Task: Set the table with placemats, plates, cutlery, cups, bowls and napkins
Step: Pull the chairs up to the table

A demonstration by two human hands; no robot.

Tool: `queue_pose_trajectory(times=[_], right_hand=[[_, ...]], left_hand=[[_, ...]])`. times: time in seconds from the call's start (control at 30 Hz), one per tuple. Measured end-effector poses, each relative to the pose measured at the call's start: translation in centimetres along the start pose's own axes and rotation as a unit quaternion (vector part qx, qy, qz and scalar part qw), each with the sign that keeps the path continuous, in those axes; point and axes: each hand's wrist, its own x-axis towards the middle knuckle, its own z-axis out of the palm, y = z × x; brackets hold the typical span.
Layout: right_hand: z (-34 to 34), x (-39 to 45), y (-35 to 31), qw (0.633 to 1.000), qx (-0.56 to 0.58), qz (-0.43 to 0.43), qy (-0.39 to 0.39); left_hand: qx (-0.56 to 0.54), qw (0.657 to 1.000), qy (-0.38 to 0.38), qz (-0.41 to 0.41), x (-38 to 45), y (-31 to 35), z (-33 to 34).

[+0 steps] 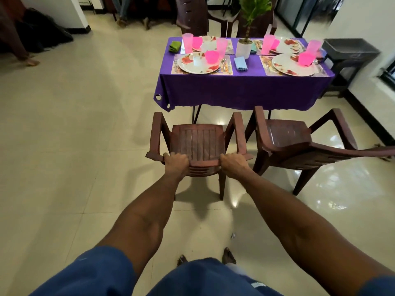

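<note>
My left hand (175, 163) and my right hand (233, 163) both grip the top of the backrest of a brown plastic chair (197, 142), which faces the table. The table (239, 90) wears a purple cloth and stands a short way beyond the chair. On it lie patterned placemats (227, 70) with floral plates (193, 68), pink bowls (212, 56) and pink cups (187, 42). Cutlery (223, 63) rests beside the near left plate. A blue napkin (240, 63) lies at the centre and a green napkin (174, 46) at the far left corner.
A second brown chair (299, 146) stands to the right, turned at an angle. A potted plant (244, 47) sits mid-table. More chairs (193, 20) stand behind the table, a dark bin (350, 53) to its right. Pale tiled floor (85, 124) opens to the left.
</note>
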Motion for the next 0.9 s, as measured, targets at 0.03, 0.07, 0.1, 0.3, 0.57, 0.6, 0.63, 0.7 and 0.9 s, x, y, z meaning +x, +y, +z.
queue_pose_trajectory(times=[0.03,0.07,0.1,0.3,0.57,0.6,0.63,0.7,0.9], right_hand=[[0.3,0.2,0.0,1.0,-0.004,0.003,0.003],[0.7,0.3,0.2,1.0,-0.003,0.01,0.006],[0.9,0.4,0.5,1.0,-0.002,0.016,0.005],[1.3,0.6,0.6,0.998,0.013,0.053,0.01],[1.5,0.2,0.1,0.996,0.028,0.076,0.029],[1.5,0.2,0.2,0.996,0.025,0.076,0.03],[1.4,0.2,0.3,0.996,0.022,0.075,0.035],[1.3,0.4,0.3,0.996,0.014,0.068,0.048],[1.0,1.3,0.2,0.998,0.022,0.049,0.045]], left_hand=[[-0.003,1.0,-0.005,-0.012,0.1,0.2,0.1],[-0.006,1.0,-0.007,-0.018,0.2,0.4,0.1],[-0.01,1.0,-0.009,-0.019,0.5,0.8,0.0],[-0.077,0.995,-0.026,-0.052,0.5,0.7,0.1],[-0.134,0.978,-0.015,-0.157,-0.1,-0.5,1.2],[-0.138,0.978,-0.024,-0.153,0.3,-0.5,1.1],[-0.14,0.978,-0.03,-0.152,0.6,-0.7,1.0],[-0.141,0.978,-0.038,-0.152,1.3,-1.1,0.9],[-0.128,0.978,-0.036,-0.162,1.8,-1.9,1.3]])
